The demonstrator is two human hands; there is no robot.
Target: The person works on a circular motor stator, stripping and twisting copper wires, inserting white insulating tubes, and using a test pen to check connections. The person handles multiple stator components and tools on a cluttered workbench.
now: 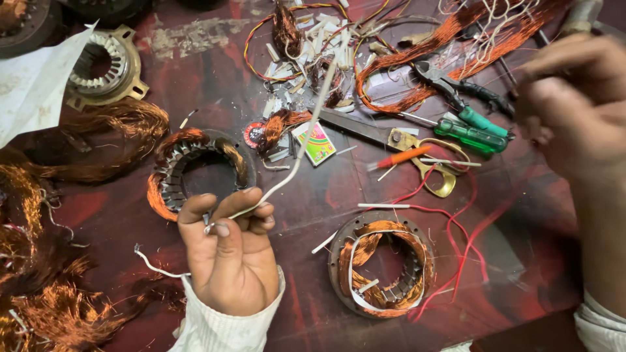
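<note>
My left hand [231, 251] pinches a thin white sleeve tube [297, 160] that runs up and to the right toward the wire pile. Just above this hand lies a motor stator [195, 173] with copper windings. My right hand [574, 107] is raised at the right edge, blurred, fingers curled; whether it grips anything I cannot tell. A second stator [381, 264] with copper coils and white insulation lies between the two hands, with red wires [466, 238] trailing from it.
Scissors with gold handles [417, 146], a green screwdriver [473, 137], pliers [456, 88] and an orange-handled tool [404, 156] lie at the upper right. Loose copper wire heaps [45, 274] fill the left. A third stator [104, 65] sits upper left beside white paper [32, 85].
</note>
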